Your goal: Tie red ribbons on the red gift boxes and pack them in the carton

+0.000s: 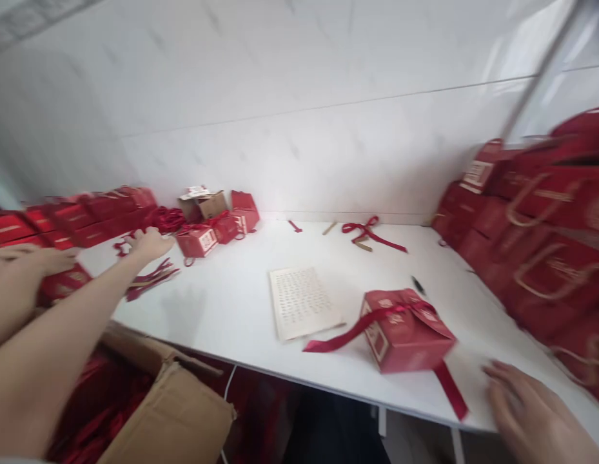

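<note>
A red gift box (410,335) stands near the table's front edge, a dark red ribbon across its top. One loose ribbon end lies to the left, and the other hangs toward the front edge. My right hand (531,406) is right of the box, apart from it, at the table's near edge. Its fingers are blurred and loosely bent, with nothing visible in them. My left hand is out of view. Left of the box lies a sheet of handwritten paper (306,303). Behind the box is a black pen (418,286).
A co-worker's arms reach in at left, one hand (151,245) near ribbon strips (151,280). Small red boxes (197,241) and red box rows (71,216) stand behind. Red gift bags (545,238) pile up at right. An open carton (178,412) sits below; a tied ribbon (369,232) lies behind.
</note>
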The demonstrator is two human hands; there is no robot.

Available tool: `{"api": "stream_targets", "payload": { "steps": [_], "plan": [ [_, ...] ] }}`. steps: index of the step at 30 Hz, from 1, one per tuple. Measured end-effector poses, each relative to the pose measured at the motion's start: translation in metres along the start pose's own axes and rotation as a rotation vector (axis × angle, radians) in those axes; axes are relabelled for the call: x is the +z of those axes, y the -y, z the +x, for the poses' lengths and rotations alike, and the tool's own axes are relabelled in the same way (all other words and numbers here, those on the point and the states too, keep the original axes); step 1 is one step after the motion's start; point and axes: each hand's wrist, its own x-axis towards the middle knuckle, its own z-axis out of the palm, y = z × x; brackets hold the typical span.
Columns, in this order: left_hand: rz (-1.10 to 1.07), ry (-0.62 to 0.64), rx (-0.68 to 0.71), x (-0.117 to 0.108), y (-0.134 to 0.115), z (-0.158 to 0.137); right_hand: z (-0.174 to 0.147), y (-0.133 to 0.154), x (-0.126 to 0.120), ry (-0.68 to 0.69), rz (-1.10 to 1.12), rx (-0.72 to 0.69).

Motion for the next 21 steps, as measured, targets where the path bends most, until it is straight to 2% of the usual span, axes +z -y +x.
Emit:
{"api": "stream_targets", "payload": {
  "steps": [2,4,5,7,9,10,12,16,18,21],
  "plan": [
    [-0.017,0.075,0.131,0.022,-0.027,0.005,0.000,0.003,-0.008,0.048,0.017,0.109],
    [-0.069,0.250,0.326,0.044,-0.062,-0.012,0.010,0.014,-0.015,0.092,0.178,0.266],
    [-0.101,0.356,0.422,0.054,-0.080,-0.028,0.018,0.021,-0.017,0.109,0.272,0.335],
    [-0.152,0.648,0.613,0.072,-0.116,-0.071,0.037,0.035,-0.021,0.150,0.434,0.410],
    [-0.162,0.858,0.674,0.087,-0.146,-0.118,0.057,0.047,-0.021,0.227,0.563,0.400],
    [-0.164,0.925,0.689,0.094,-0.158,-0.138,0.067,0.051,-0.020,0.256,0.648,0.372],
    [-0.211,0.956,0.640,0.106,-0.174,-0.168,0.084,0.057,-0.017,0.279,0.786,0.300],
    [-0.337,1.001,0.471,0.125,-0.186,-0.186,0.109,0.060,-0.008,0.452,0.756,0.149],
    [-0.403,1.086,0.392,0.130,-0.186,-0.186,0.116,0.059,-0.006,0.578,0.738,0.184],
    [-0.503,1.234,0.321,0.132,-0.181,-0.183,0.122,0.053,-0.007,0.769,0.845,0.340]
  ]
}}
